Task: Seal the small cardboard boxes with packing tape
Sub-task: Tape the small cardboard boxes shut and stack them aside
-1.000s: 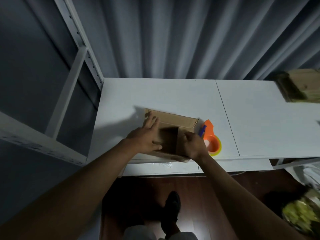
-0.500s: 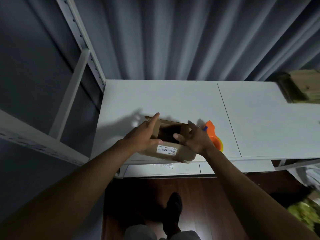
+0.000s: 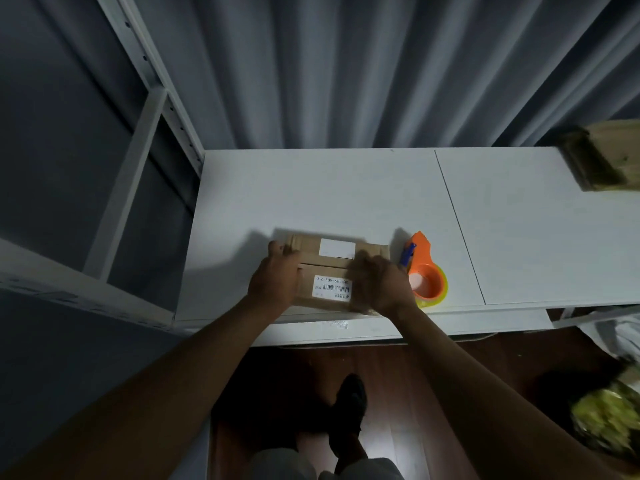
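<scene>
Fingers, left hand (image 3: pixel 275 284): mine, laid over the left end of the box (image 3: pixel 332 275), the fingertips hooked over its far left corner, the palm on the near flap. They grip the box.

Fingers, right hand (image 3: pixel 379 285): mine, blurred. They lie over the right end of the box; how tightly they curl, I cannot tell.

Box: one, brown cardboard, small. It sits at the near edge of the table (image 3: pixel 329 195), between my two hands. Both top flaps are folded down, with a seam running left to right between them. The far flap carries a blank white label (image 3: pixel 337 248); the near flap carries a white barcode label (image 3: pixel 331 287).

Tape dispenser (image 3: pixel 424 271): one, orange, with a blue part at its far left side and a yellowish roll of tape. It lies on the table just right of the box, touching or nearly touching my right hand.

Table: white, two panels, with a seam running near to far, right of the dispenser.

Wooden item (image 3: pixel 604 157): one, at the far right corner of the table, well apart from the box.

Shelf frame (image 3: pixel 138 133): white metal, left of the table.

Curtain (image 3: pixel 346 64): grey, pleated, behind the table.

Floor (image 3: pixel 398 375): dark wood, with my shoe (image 3: pixel 348 407) below the table edge.
</scene>
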